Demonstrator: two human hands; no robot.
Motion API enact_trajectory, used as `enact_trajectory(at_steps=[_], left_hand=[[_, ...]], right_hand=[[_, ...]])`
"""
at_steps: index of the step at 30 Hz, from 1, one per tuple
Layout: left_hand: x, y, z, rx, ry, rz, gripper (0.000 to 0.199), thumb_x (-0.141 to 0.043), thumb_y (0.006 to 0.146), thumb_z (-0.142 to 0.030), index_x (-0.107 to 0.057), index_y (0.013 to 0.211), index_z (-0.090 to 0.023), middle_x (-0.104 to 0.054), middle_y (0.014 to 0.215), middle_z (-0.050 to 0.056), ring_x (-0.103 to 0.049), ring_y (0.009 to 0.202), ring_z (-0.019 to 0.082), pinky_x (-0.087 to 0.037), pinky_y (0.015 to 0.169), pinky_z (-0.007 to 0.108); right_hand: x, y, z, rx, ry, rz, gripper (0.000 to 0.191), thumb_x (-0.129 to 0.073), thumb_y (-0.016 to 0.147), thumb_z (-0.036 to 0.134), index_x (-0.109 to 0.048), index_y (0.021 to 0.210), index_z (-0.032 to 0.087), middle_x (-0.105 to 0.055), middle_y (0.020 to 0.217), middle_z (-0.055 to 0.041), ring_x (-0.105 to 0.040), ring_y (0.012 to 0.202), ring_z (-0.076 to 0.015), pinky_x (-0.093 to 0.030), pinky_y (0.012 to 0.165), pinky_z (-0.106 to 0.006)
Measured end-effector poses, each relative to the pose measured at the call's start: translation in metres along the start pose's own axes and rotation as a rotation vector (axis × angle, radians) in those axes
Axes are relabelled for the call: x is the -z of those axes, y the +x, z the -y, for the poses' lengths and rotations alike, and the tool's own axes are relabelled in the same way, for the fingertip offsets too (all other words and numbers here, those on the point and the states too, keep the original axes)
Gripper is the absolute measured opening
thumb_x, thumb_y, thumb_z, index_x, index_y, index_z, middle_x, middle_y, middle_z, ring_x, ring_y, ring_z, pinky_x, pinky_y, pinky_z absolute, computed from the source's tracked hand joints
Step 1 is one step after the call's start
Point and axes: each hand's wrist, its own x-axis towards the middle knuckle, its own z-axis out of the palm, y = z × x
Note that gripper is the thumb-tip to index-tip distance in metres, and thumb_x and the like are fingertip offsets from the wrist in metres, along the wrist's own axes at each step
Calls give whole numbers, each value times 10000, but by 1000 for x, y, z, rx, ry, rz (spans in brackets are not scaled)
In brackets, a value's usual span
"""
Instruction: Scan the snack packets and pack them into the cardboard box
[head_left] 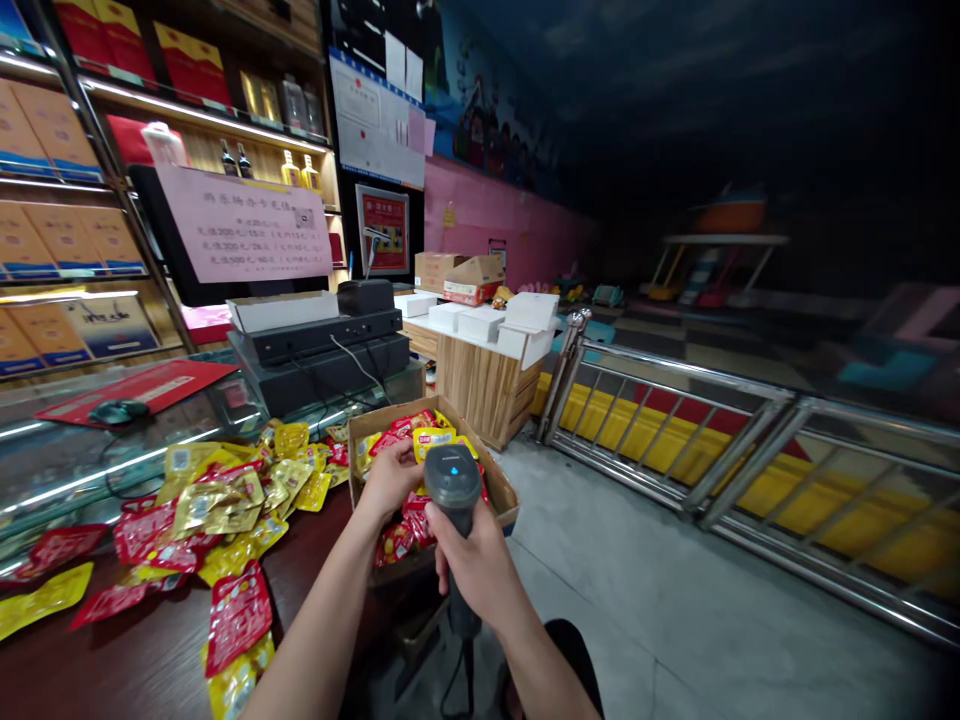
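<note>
My right hand (476,560) is wrapped around the handle of a dark grey barcode scanner (452,478) with a blue light on top. A cable hangs from the handle's lower end. Just left of the scanner head, my left hand (394,482) has its fingers pinched at the edge of a yellow snack packet (433,440). The scanner hides part of that packet. Both hands are over an open cardboard box (508,492) filled with red and yellow snack packets (397,540). More packets (225,500) lie piled on the dark red counter to the left.
A glass counter (45,470) carries a computer mouse (118,411) and black machines (326,340). Behind stands a wooden counter (480,385) with white boxes (480,322). A metal railing (675,375) runs along the right, beyond grey floor (600,560). Lit shelves hold boxes and bottles.
</note>
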Motion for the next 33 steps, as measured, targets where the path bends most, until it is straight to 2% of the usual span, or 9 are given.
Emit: enact_trajectory(at_steps=[6,16,20,23,27,30,33], left_hand=[[0,-3,-6,39,44,14,375,-869,575,-334,-768,879,-139,-811,865,79,-765,865,296,-595,794,374],[-3,1,-8,29,46,14,420,-892,552,-369,-781,895,-153,-811,855,86,-753,964,315,-581,909,428],[1,12,-3,3,28,29,456,-894,582,-382,-778,947,-134,-816,930,103,-761,935,301,-574,931,433],[13,31,1,-14,98,-42,515,-901,580,-414,-774,986,-124,-813,990,125,-761,945,303,-572,939,444],[40,50,3,-72,282,-223,549,-894,593,-435,-776,1047,-148,-802,1069,137,-750,1023,293,-554,988,434],[64,44,0,-91,361,-283,539,-883,607,-438,-776,1050,-150,-795,1093,148,-750,1029,295,-552,1001,440],[88,20,-8,-62,373,-297,540,-873,610,-454,-772,1032,-133,-790,1107,165,-753,1007,308,-564,981,458]], right_hand=[[0,2,4,-7,-14,-14,304,-666,894,491,-562,962,213,-529,440,91,-472,324,-111,-397,319,-186],[2,1,3,-33,38,-16,370,-706,861,537,-565,981,217,-539,438,90,-490,330,-118,-405,332,-190],[1,0,8,-33,58,-5,388,-732,837,550,-549,942,225,-540,452,87,-489,337,-113,-399,335,-189],[0,-1,10,-39,61,1,403,-743,825,550,-548,959,224,-538,469,90,-486,346,-109,-404,335,-189],[-3,2,7,-43,63,11,428,-737,824,567,-552,987,218,-538,484,92,-478,348,-107,-413,333,-192],[-11,4,2,-43,63,45,431,-724,837,584,-556,988,217,-538,469,92,-477,343,-106,-407,338,-188],[-28,6,-2,-39,80,96,438,-730,833,590,-555,980,217,-538,477,91,-477,349,-104,-409,340,-185]])
